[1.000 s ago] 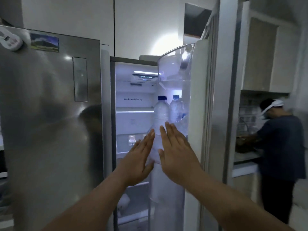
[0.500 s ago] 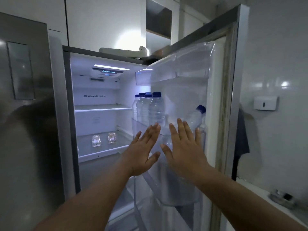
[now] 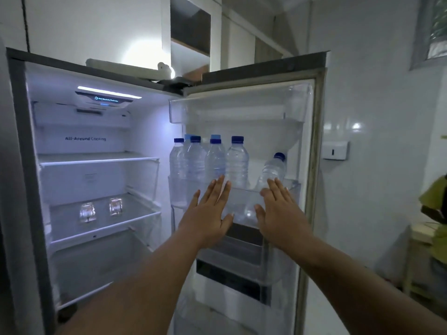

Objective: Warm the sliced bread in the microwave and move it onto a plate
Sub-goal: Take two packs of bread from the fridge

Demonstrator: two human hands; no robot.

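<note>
Early step, as I judge it: fridge [image 3: 31, 165] open, I'm looking for the bread. No bread in view, no microwave, no plate. Can't tell where the bread is from here.

My left hand [image 3: 208, 213] is raised, fingers straight and together, palm forward, holding nothing. My right hand [image 3: 280, 213] is the same: flat, fingers straight, empty. Both sit in front of the middle door bin [image 3: 242, 201]; touching it or just short of it, I can't tell. The hands are apart, a gap between them.

Door [image 3: 312, 165] is swung wide at 3 o'clock of the fridge cavity. The bin at 12 o'clock of my hands holds water bottles [image 3: 215, 160], blue caps, upright in a cluster; one bottle [image 3: 272, 170] at 1 o'clock leans tilted against the door liner. The top bin [image 3: 237, 110] looks bare. Lower bins at 6 o'clock are dim, contents unclear.

Inside, at 9 o'clock: glass shelves [image 3: 96, 160], lit from the top. Two small clear cups [image 3: 101, 210] stand side by side on the middle shelf. Nothing bread-like on any shelf I can see; the bottom is hidden by my left arm.

Next move, my guess: search lower shelves or drawers, or look elsewhere, then grip the bread pack without crushing the slices.

Room: white cabinets above, a tiled wall at 3 o'clock with a white wall box [image 3: 335, 149], something green at the far right edge, blurred. No worktop in view.
</note>
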